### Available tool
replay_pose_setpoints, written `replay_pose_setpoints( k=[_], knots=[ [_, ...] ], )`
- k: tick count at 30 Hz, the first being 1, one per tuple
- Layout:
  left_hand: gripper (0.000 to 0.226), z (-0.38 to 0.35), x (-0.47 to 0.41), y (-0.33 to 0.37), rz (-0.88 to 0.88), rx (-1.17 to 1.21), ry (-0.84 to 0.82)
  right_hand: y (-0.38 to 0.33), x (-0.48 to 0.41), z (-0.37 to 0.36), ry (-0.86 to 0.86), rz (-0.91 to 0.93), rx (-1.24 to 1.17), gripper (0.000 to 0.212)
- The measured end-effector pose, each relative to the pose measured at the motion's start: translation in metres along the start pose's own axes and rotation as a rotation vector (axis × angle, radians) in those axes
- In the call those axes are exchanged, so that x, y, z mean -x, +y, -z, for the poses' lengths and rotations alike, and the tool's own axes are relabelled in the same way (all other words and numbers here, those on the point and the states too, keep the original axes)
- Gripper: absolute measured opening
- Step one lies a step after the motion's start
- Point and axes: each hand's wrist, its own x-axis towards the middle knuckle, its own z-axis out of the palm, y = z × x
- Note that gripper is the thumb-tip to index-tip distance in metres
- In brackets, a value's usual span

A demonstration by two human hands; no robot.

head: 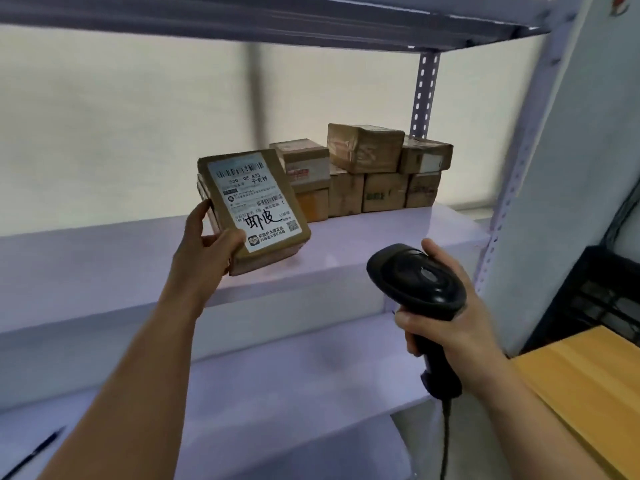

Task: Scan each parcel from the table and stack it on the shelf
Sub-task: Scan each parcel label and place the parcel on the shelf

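Note:
My left hand [207, 244] grips a brown cardboard parcel [252, 206] by its lower left corner, tilted with its white shipping label facing me, just above the pale shelf board [104, 265]. My right hand [446, 317] holds a black barcode scanner [415, 278] by its handle, lower right of the parcel and apart from it, its head angled toward the shelf. Several brown parcels [367, 171] are stacked in two layers at the back right of the same shelf.
A perforated metal upright [424, 95] stands behind the stack and another shelf board [277, 19] runs overhead. A lower shelf level [277, 393] lies below. A wooden table edge [588, 382] and a black crate [599, 296] sit at the right. The scanner cable [445, 441] hangs down.

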Motion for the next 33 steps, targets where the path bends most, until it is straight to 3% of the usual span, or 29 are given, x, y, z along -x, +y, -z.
replay_pose_setpoints(
  k=[6,11,13,18,23,33],
  knots=[
    [0.066,0.046,-0.026,-0.022,0.084,-0.179,0.131,0.008,-0.015,-0.044,-0.064,-0.054,-0.034,0.095],
    [0.045,0.050,-0.046,-0.031,0.012,-0.370,0.224,0.013,-0.026,-0.064,-0.103,-0.064,-0.034,0.095],
    [0.044,0.048,-0.051,-0.032,0.003,-0.440,0.191,0.015,-0.031,-0.068,-0.109,-0.061,-0.018,0.095],
    [0.072,0.054,-0.060,-0.033,-0.010,-0.527,0.120,0.019,-0.042,-0.072,-0.109,-0.053,-0.002,0.095],
    [0.061,0.060,-0.090,-0.042,-0.013,-0.528,0.163,0.024,-0.055,-0.077,-0.121,-0.041,0.018,0.095],
    [0.058,0.059,-0.158,-0.057,-0.025,-0.475,0.039,0.026,-0.077,-0.084,-0.156,-0.044,0.064,0.094]
  ],
)
